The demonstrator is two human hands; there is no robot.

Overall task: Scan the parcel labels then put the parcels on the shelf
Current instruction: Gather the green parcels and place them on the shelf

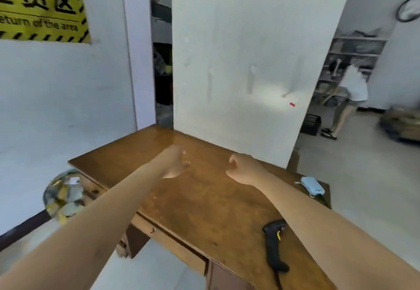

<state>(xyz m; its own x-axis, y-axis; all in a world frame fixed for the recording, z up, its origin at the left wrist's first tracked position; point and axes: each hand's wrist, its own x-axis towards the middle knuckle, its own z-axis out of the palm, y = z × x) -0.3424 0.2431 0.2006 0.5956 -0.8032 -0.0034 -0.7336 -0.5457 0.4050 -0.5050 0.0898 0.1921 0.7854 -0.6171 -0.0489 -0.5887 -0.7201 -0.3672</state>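
Note:
Both my arms reach out over a brown wooden desk (pixel 204 199). My left hand (pixel 173 162) hovers above the desk's middle with loosely curled fingers and holds nothing. My right hand (pixel 244 169) is beside it, fingers curled inward, also holding nothing. A black handheld barcode scanner (pixel 273 246) lies on the desk near its front right, under my right forearm. No parcel lies on the desk. A shelf unit (pixel 354 55) with goods stands far back on the right.
A large white board (pixel 250 62) stands upright along the desk's far edge. A light blue power bank (pixel 312 187) lies at the desk's right edge. A bin of rubbish (pixel 63 196) sits left of the desk. A person (pixel 350 94) stands by the far shelves.

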